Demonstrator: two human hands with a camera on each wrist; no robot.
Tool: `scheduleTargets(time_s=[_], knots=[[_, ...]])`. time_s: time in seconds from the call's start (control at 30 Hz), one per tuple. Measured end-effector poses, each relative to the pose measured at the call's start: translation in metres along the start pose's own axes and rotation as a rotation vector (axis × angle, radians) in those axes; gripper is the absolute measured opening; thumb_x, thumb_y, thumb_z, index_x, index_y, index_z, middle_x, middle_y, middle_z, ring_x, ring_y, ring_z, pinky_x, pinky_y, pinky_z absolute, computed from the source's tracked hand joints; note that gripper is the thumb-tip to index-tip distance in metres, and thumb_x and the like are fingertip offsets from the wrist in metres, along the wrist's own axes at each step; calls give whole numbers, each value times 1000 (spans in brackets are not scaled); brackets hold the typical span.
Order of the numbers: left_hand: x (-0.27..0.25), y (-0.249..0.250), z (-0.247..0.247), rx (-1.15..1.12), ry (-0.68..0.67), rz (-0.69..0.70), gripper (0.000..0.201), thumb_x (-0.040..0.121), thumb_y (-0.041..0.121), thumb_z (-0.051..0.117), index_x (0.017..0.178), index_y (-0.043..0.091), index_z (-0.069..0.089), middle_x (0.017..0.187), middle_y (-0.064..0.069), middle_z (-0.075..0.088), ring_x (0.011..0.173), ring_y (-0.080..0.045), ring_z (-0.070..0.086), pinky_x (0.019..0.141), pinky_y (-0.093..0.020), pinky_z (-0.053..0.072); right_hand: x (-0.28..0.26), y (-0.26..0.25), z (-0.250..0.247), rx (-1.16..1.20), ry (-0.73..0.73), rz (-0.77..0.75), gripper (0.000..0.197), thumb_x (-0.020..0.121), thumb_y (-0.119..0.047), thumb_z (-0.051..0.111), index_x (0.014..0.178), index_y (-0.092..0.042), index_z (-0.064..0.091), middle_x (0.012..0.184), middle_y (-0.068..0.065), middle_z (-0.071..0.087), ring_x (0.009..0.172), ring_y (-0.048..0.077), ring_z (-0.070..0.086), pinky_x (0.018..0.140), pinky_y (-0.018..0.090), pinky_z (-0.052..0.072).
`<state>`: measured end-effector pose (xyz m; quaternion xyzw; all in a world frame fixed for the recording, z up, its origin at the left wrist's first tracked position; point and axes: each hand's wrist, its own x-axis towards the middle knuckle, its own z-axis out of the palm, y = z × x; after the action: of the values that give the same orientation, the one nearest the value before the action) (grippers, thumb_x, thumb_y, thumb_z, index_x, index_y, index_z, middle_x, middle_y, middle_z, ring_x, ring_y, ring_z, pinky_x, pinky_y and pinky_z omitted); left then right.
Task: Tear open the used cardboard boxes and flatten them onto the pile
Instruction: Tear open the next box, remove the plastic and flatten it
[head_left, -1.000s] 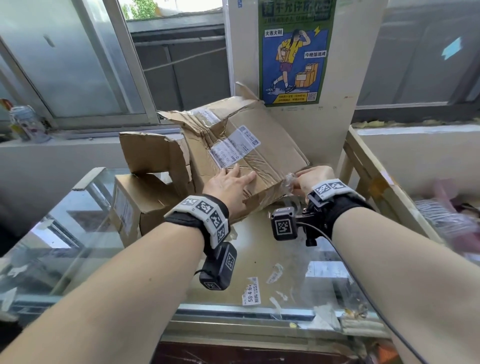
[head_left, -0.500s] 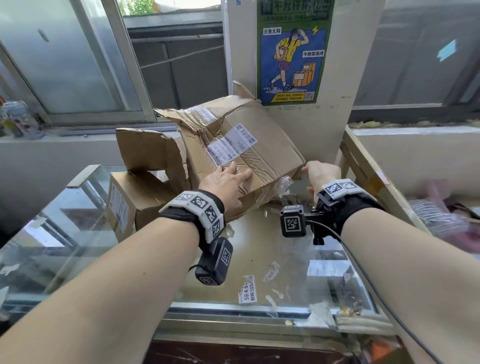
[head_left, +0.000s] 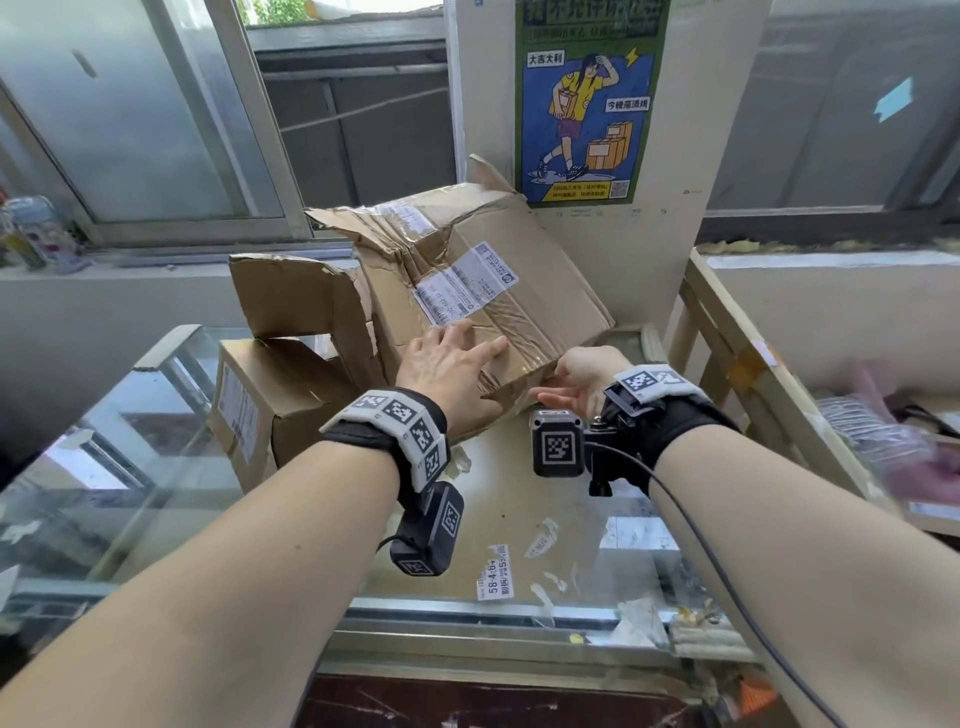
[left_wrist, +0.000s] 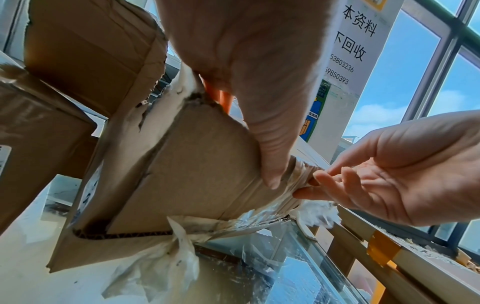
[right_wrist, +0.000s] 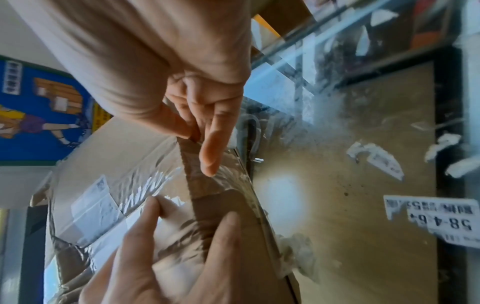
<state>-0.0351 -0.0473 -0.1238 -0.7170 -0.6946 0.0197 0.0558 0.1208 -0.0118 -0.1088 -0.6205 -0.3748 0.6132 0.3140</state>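
A large crumpled cardboard box (head_left: 519, 312) with a white shipping label stands tilted on the glass counter (head_left: 519, 519). My left hand (head_left: 447, 364) grips its near edge, with the fingers on the top face and the thumb (left_wrist: 272, 164) pressed on the end face. My right hand (head_left: 576, 384) is at the box's near right corner. Its thumb and index finger (right_wrist: 207, 160) pinch the clear packing tape (right_wrist: 228, 179) there. Loose, wrinkled tape (left_wrist: 293, 179) hangs from that corner.
A smaller closed box (head_left: 275, 395) and a torn cardboard piece (head_left: 296, 296) stand left of the big box. A pillar with a poster (head_left: 582, 104) rises behind it. A wooden frame (head_left: 727, 332) runs along the right. Tape scraps and a stuck label (head_left: 493, 571) lie on the glass.
My right hand pulled a little to the right from the corner, then came back and took the tape lower down. The left hand stayed on the box.
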Motion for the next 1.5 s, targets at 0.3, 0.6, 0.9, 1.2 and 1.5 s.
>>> scheduleTargets(time_s=[0.3, 0.6, 0.9, 1.2, 1.5], knots=[[6, 0, 8, -97, 36, 24, 76, 81, 57, 55, 146, 41, 19, 160, 7, 9, 147, -25, 6, 116, -47, 13, 8, 19, 5, 73, -52, -37, 10, 89, 1, 49, 81, 1, 55, 75, 12, 62, 58, 24, 62, 33, 16, 43], [12, 1, 12, -131, -59, 57, 70, 88, 54, 47, 145, 54, 8, 160, -2, -8, 146, -33, -9, 117, -53, -3, 14, 26, 2, 50, -66, -156, 14, 83, 0, 66, 73, -9, 61, 67, 8, 62, 51, 14, 60, 44, 21, 47], [14, 2, 13, -86, -88, 21, 83, 91, 43, 49, 146, 48, -11, 158, -1, -20, 145, -32, -17, 116, -54, -6, 18, 35, 6, 29, -111, -268, 22, 91, -3, 58, 74, -14, 50, 69, 8, 60, 40, 8, 61, 35, 17, 42], [16, 9, 11, -42, -173, -45, 86, 93, 48, 44, 148, 29, -20, 156, -7, -25, 143, -33, -21, 116, -52, -8, 23, 45, 9, 163, 1, -182, 25, 67, -21, 85, 78, -15, 62, 72, 6, 63, 40, 7, 40, 38, 17, 37], [15, 10, 17, -6, -161, -70, 92, 91, 30, 51, 148, 29, -21, 157, -7, -24, 143, -34, -21, 116, -53, -7, 30, 41, 15, 119, -38, -272, 33, 67, -7, 83, 56, -15, 53, 47, 0, 45, 43, 11, 32, 52, 28, 36]])
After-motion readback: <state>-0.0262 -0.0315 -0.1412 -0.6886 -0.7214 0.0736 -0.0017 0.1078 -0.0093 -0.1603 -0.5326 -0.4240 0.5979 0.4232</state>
